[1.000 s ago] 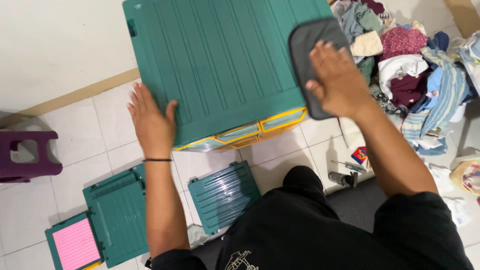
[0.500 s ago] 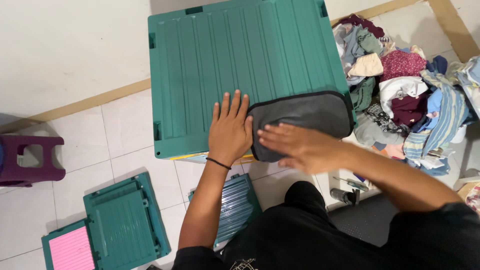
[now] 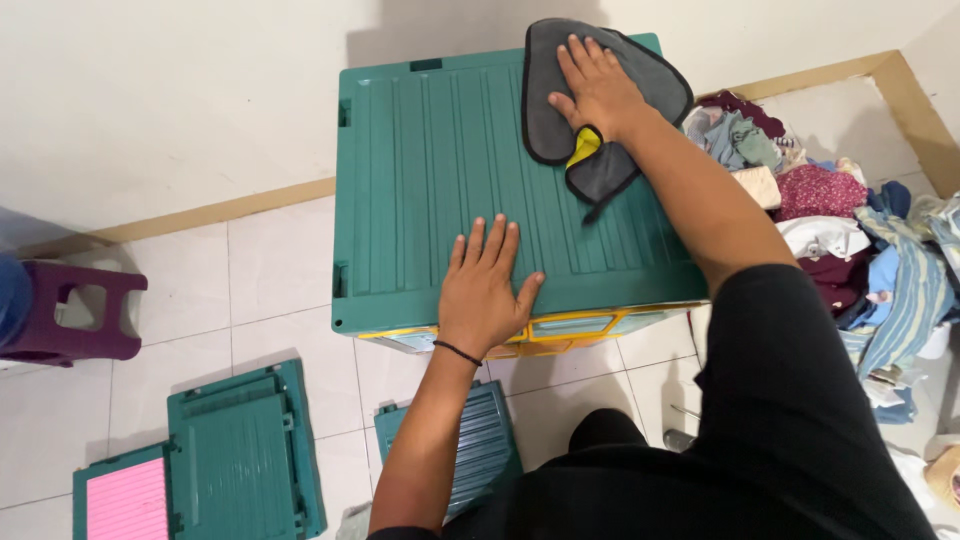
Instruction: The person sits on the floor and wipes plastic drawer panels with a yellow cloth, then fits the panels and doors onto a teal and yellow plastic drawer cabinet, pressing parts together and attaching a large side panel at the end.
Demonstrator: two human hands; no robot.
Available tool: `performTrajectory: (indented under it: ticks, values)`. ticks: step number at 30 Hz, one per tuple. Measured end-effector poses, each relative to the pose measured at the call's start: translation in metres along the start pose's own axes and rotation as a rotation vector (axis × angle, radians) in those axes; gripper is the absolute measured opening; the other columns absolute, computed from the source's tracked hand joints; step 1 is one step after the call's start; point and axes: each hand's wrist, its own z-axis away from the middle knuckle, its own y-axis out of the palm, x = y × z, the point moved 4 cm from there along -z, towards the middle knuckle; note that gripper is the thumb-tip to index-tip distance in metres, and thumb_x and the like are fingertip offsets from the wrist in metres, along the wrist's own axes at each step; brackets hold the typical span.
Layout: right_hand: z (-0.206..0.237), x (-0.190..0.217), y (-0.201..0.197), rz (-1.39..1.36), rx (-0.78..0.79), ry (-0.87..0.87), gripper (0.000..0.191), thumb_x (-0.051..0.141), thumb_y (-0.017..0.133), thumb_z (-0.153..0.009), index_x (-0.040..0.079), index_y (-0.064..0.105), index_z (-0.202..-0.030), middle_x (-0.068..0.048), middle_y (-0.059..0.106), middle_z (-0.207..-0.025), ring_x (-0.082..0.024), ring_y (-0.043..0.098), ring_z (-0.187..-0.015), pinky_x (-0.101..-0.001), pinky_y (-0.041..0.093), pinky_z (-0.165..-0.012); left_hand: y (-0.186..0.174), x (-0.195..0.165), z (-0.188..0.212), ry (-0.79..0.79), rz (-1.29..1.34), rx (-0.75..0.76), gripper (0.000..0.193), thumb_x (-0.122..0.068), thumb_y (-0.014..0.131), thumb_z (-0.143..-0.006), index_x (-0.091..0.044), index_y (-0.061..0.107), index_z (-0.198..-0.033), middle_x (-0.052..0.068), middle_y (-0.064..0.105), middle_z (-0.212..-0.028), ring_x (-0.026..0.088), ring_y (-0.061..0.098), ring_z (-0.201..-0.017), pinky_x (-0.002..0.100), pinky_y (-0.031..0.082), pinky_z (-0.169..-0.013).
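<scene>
The green crate on the floor could rock or slide if the left hand, fingers spread flat at its near edge, eases while the right hand, fingers spread, pushes the grey cloth off its far right corner.

Bright, even indoor light, soft shadows, sharp focus, slight wide-angle bend.

Left hand: flat, palm down, fingers spread and pointing away from the body.
Left wrist: ringed by a thin dark band.
Right hand: palm down, fingers extended, pressed flat.
Right arm: stretched forward, crossing farther out than the left.
</scene>
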Motion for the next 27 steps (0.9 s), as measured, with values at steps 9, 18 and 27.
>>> performTrajectory:
  ticks: [9, 18, 27]
  values:
    - [0.203, 0.125, -0.068, -0.176, 0.338, -0.305, 0.076, 0.043, 0.052, -0.099, -0.002, 0.028, -0.155, -0.024, 0.022, -0.164, -0.039, 0.017, -0.153, -0.0523, 0.014, -0.121, -0.004, 0.004, 0.003, 0.061, 0.032, 0.039, 0.074, -0.05, 0.056, -0.097, 0.001, 0.046, -0.149, 0.02, 0.045, -0.156, 0.04, 0.036, -0.148, 0.053, 0.027, -0.12]
    - [0.246, 0.14, -0.085, -0.254, 0.394, -0.265, 0.08, 0.044, 0.056, -0.093, 0.002, 0.028, -0.156, -0.02, 0.022, -0.165, -0.037, 0.019, -0.152, -0.0494, 0.017, -0.12, -0.041, 0.025, 0.019, 0.274, 0.141, 0.103, 0.069, -0.043, 0.061, -0.096, 0.001, 0.049, -0.148, 0.018, 0.046, -0.157, 0.04, 0.038, -0.147, 0.052, 0.031, -0.12]
    - [0.081, -0.073, -0.006, 0.051, 0.077, 0.282, 0.086, 0.058, 0.04, -0.108, -0.009, 0.025, -0.16, -0.035, 0.022, -0.164, -0.049, 0.021, -0.152, -0.0599, 0.017, -0.122, -0.035, 0.012, 0.013, 0.239, 0.092, 0.105, 0.068, -0.041, 0.061, -0.096, 0.001, 0.048, -0.149, 0.018, 0.046, -0.157, 0.041, 0.038, -0.147, 0.05, 0.031, -0.12]
